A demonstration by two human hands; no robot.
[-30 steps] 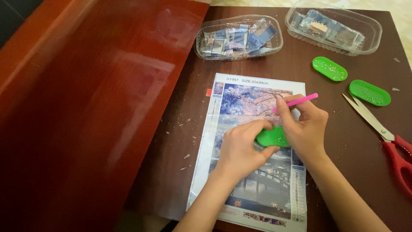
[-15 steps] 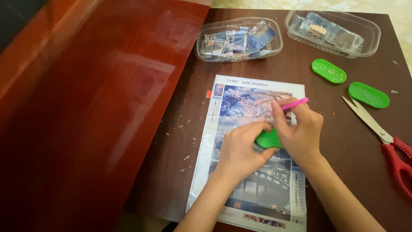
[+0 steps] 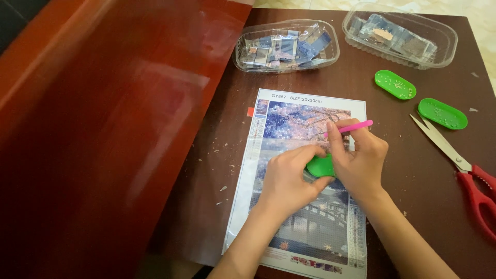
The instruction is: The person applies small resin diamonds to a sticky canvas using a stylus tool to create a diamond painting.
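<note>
On the dark brown wooden tabletop [image 3: 413, 170] lies a rectangular diamond-painting canvas with a blue and pink landscape print [image 3: 305, 181], and over its middle the left hand [image 3: 289, 178] has its fingers curled around a small green plastic tray [image 3: 320, 166], while the right hand [image 3: 359, 160], touching that tray at its 3 o'clock side, pinches a slim pink applicator pen [image 3: 354, 127] whose free end points toward 2 o'clock. From the hands, two clear plastic tubs of small packets [image 3: 287, 45] [image 3: 400, 33] sit at 12 and 1 o'clock, two green oval trays [image 3: 395, 84] [image 3: 442, 113] at 2 o'clock, and red-handled scissors [image 3: 465, 165] at 3 o'clock, well apart.
</note>
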